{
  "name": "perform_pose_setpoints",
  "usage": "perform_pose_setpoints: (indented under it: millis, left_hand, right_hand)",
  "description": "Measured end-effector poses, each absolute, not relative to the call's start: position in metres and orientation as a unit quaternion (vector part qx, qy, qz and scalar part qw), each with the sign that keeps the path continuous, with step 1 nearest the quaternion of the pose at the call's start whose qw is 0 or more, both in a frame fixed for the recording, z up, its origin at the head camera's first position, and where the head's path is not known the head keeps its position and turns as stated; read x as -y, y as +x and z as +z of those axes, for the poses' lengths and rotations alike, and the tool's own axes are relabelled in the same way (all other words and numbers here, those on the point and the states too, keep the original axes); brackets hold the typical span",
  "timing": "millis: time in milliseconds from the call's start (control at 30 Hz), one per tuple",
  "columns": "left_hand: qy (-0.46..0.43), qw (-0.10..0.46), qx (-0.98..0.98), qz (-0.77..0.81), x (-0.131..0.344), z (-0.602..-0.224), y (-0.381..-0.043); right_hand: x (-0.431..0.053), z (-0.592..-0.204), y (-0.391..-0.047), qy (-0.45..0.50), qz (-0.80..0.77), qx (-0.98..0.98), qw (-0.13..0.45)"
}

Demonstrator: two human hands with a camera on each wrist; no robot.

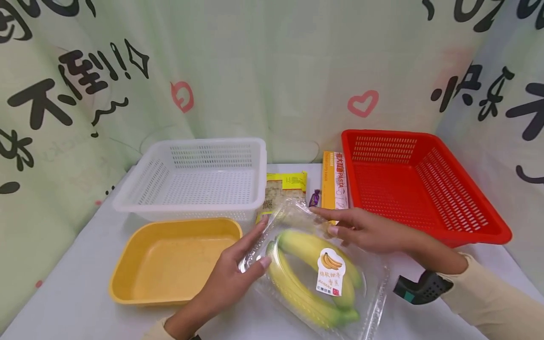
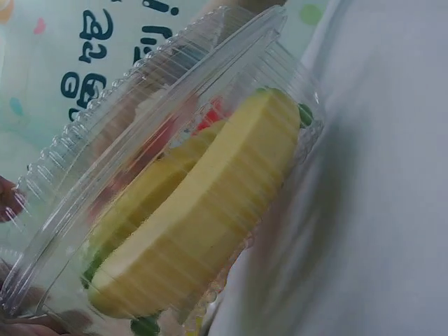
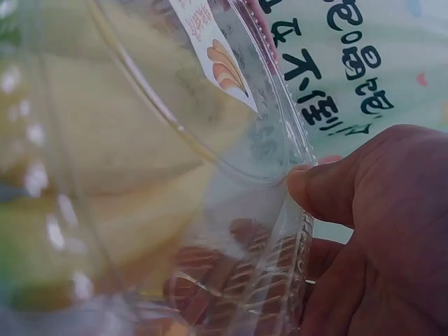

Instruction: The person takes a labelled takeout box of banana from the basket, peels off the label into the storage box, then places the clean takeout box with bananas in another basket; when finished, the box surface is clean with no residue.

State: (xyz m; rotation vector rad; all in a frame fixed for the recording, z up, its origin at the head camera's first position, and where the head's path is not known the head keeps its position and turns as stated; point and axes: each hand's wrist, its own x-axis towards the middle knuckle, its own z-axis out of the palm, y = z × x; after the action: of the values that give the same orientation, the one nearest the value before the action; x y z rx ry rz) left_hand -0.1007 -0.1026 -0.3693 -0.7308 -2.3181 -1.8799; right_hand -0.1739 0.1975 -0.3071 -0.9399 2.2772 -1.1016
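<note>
A clear plastic clamshell box (image 1: 286,215) holds two yellow bananas (image 1: 293,285) with greenish ends, and a white label (image 1: 330,274) with a banana picture is on its lid. My left hand (image 1: 227,274) grips the box's left rim, thumb on top. At the upper right edge, my right hand (image 1: 367,229) pinches the rim between thumb and fingers; the right wrist view shows that thumb (image 3: 325,189) on the rim. In the left wrist view the bananas (image 2: 203,203) show through the box's side, close to the white tabletop. Whether the box touches the table I cannot tell.
A white basket (image 1: 191,208) stands at the back left, a yellow bin (image 1: 174,300) in front of it. A red basket (image 1: 395,226) is at the right. Between the baskets lie a yellow-topped packet (image 1: 289,182), a purple-wrapped candy (image 1: 314,197) and a pasta box (image 1: 333,179).
</note>
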Motion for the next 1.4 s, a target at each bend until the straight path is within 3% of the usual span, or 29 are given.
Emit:
perform_pose_setpoints:
  millis: [400,833,1100,1400]
  left_hand:
    - [-0.204,0.057,0.727,-0.653,0.085,-0.395,-0.081]
    - [-0.138,-0.029,0.739,-0.659,0.089,-0.408,-0.068]
    - [-0.188,-0.039,0.742,-0.643,0.092,-0.414,-0.068]
    - [-0.218,-0.002,0.762,-0.611,0.093,-0.418,-0.068]
  right_hand:
    - [-0.199,-0.324,-0.175,-0.347,-0.37,-0.831,0.228]
    - [-0.195,-0.338,-0.175,-0.315,-0.367,-0.837,0.257]
    - [-0.202,-0.338,-0.173,-0.312,-0.361,-0.85,0.222]
    - [-0.214,-0.316,-0.15,-0.316,-0.403,-0.845,0.157]
